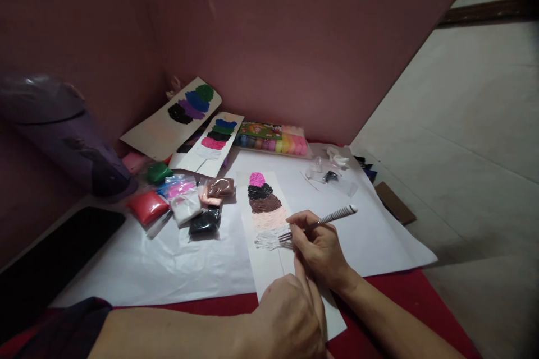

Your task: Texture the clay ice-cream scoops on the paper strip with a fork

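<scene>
In my right hand (315, 244) is a fork (332, 216) with a striped handle, pinched between thumb and fingers. Its tines touch the white band (269, 239) of clay on a white paper strip (269, 269). Above that band lie peach (269, 219), brown (265, 203), black (260, 190) and pink (256, 179) patches with a ridged surface. A thin line runs down from the white band. My left hand (290, 314) rests on the lower part of the strip, at least one finger stretched out beside my right hand; its other fingers are partly hidden.
Left of the strip lie bagged clay pieces: red (147, 207), green (159, 173), brown (219, 187), black (205, 221). Two decorated strips (214, 146) lean behind, near a clay pack (273, 139). A purple bottle (71, 140) and dark phone-like slab (71, 252) stand left; plastic scraps (332, 176) lie right.
</scene>
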The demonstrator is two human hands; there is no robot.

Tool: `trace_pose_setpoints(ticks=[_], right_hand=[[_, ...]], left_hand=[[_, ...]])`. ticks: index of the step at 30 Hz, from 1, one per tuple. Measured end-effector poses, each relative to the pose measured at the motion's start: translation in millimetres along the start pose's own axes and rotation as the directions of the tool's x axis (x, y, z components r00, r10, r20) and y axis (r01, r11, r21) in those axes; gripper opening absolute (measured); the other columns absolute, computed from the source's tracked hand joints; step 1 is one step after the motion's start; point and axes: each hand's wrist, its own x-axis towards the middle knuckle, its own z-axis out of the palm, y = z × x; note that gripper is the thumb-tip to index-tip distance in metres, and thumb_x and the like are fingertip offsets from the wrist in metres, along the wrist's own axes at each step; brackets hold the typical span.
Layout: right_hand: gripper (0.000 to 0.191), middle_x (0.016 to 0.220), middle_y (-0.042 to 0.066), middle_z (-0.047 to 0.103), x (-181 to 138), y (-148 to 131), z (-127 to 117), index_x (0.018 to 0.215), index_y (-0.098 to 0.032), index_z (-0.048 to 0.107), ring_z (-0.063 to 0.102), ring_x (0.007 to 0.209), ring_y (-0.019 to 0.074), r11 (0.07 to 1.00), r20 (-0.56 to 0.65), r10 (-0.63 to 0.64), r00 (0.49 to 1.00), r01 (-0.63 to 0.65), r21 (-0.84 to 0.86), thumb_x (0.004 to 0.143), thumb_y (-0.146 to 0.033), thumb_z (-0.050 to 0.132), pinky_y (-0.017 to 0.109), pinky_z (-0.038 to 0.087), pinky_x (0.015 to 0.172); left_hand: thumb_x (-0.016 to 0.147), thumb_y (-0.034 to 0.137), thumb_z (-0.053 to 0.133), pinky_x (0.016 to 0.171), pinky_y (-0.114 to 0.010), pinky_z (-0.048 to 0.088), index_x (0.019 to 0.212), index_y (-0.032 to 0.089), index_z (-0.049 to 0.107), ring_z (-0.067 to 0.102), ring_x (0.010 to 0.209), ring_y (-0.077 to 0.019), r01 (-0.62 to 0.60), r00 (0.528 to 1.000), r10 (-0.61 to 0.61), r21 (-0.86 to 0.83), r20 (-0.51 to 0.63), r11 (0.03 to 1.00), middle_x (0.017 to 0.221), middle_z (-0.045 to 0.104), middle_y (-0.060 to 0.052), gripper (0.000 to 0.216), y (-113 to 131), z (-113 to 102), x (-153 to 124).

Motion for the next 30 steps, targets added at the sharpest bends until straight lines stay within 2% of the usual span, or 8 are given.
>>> trace_pose_setpoints(ticks=[4,7,10,14,20,25,30], right_hand=[[0.011,0.058,-0.004,0.049,1.8,0.2,0.4,0.088,-0.017,0.060,0.045,0.048,0.0098,1.000,0.070,0.000,0.998,0.001,-0.006,0.086,-0.020,0.050,0.021,0.039,0.047],[0.011,0.063,-0.003,0.053,6.7,2.0,-1.6,0.084,-0.016,0.061,0.048,0.051,0.0095,1.000,0.138,0.003,0.990,-0.001,-0.013,0.084,-0.017,0.050,0.021,0.040,0.049],[0.013,0.061,-0.003,0.052,12.0,4.8,-4.4,0.082,-0.016,0.061,0.046,0.049,0.0084,1.000,0.177,0.005,0.984,-0.003,-0.014,0.083,-0.014,0.048,0.020,0.038,0.048],[0.014,0.062,-0.003,0.052,16.0,9.6,-7.9,0.083,-0.017,0.061,0.046,0.051,0.0089,0.999,0.194,-0.009,0.981,0.017,-0.043,0.082,-0.013,0.048,0.021,0.038,0.049],[0.015,0.062,-0.003,0.052,20.0,12.7,-15.7,0.082,-0.016,0.061,0.046,0.051,0.0097,0.996,0.230,-0.017,0.973,0.037,-0.082,0.081,-0.012,0.046,0.022,0.037,0.049],[0.016,0.061,-0.003,0.050,23.9,14.3,-21.9,0.081,-0.016,0.062,0.044,0.051,0.0097,0.994,0.226,-0.025,0.974,0.048,-0.098,0.081,-0.012,0.046,0.022,0.037,0.049],[0.015,0.060,-0.004,0.048,25.6,18.8,-26.4,0.079,-0.016,0.061,0.040,0.049,0.0085,0.991,0.154,-0.059,0.986,0.076,-0.111,0.080,-0.012,0.047,0.021,0.034,0.047]], left_hand=[[0.095,0.048,0.030,0.032,-0.029,0.020,0.110,0.003,0.067,0.055,0.046,-0.0183,-0.002,0.999,0.002,0.021,-0.033,1.000,0.105,0.067,-0.027,0.060,0.7,5.6,0.9],[0.096,0.041,0.031,0.032,-0.028,0.025,0.115,0.004,0.064,0.055,0.044,-0.0172,0.034,0.997,-0.030,0.063,-0.074,0.997,0.105,0.067,-0.027,0.053,3.4,12.2,0.8],[0.097,0.040,0.029,0.033,-0.029,0.028,0.120,0.004,0.061,0.055,0.043,-0.0169,0.064,0.994,-0.055,0.088,-0.099,0.994,0.104,0.067,-0.028,0.053,5.6,18.5,-0.6],[0.098,0.039,0.025,0.033,-0.029,0.027,0.125,0.006,0.058,0.054,0.042,-0.0157,0.069,0.991,-0.054,0.120,-0.121,0.990,0.114,0.062,-0.030,0.054,4.8,19.7,-2.1],[0.098,0.035,0.025,0.032,-0.029,0.027,0.131,0.006,0.052,0.053,0.043,-0.0149,0.055,0.996,-0.043,0.152,-0.084,0.987,0.123,0.055,-0.029,0.052,5.6,20.5,-1.5],[0.096,0.044,0.029,0.037,-0.030,0.033,0.136,0.003,0.046,0.057,0.049,-0.0187,0.112,0.993,-0.110,0.104,-0.031,0.988,0.128,0.046,-0.036,0.059,15.3,36.4,3.7],[0.098,0.042,0.021,0.037,-0.028,0.029,0.131,0.001,0.050,0.056,0.048,-0.0163,0.088,0.991,-0.078,0.095,-0.110,0.992,0.125,0.049,-0.036,0.060,9.4,29.3,-0.6]])
